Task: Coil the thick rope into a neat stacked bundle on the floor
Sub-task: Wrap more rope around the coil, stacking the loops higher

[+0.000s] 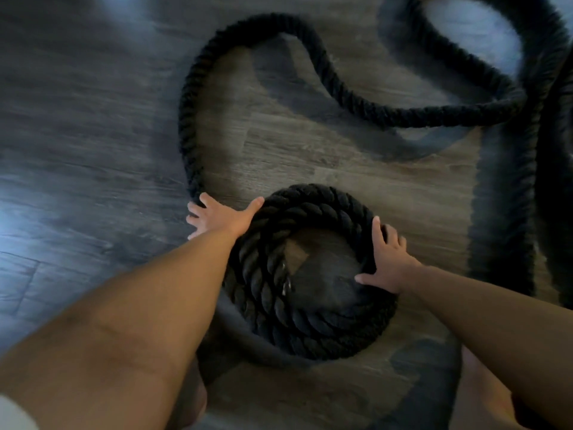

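Our right hand (389,259) lies flat, steadying the coil (313,274) – our left hand (217,217), beside it, curls round loose rope (189,119) to feed another turn.

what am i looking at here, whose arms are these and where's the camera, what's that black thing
There is one picture, taken by a camera on a person's head, looking down at their own bare arms. No machine is involved. On the wood-look floor lies a thick black rope. Part of it is already wound into a stacked round coil; the rest snakes away loose. The left hand holds the loose rope where it meets the coil. The right hand lies flat on the coil's rim, steadying it.
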